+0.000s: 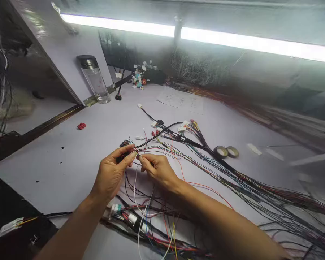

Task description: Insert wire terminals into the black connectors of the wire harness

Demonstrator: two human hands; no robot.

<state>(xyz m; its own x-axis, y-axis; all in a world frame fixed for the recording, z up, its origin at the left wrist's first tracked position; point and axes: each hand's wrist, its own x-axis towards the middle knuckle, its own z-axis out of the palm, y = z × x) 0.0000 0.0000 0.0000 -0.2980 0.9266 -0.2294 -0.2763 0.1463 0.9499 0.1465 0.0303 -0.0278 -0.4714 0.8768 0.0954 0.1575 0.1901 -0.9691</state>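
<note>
Over the middle of the table, my left hand (pixel 109 171) is closed around a black connector (pixel 124 143). Its thumb and index finger meet near the tips of thin wires, and part of the connector is hidden behind them. Close beside it, my right hand (pixel 159 169) pinches a white wire (pixel 139 153) between thumb and fingers. Thin metal ends stick up above the left fingertips. Dark wires hang from the connector below both hands. A loose white wire (pixel 135 184) curves down toward the front.
A wire harness (pixel 206 146) with white plugs runs off to the right. Two tape rolls (pixel 221 151) lie against it. More bundled cables (pixel 141 224) lie in front, under my right forearm. A glass bottle (pixel 96 81) stands back left; a red connector (pixel 81 126) lies left.
</note>
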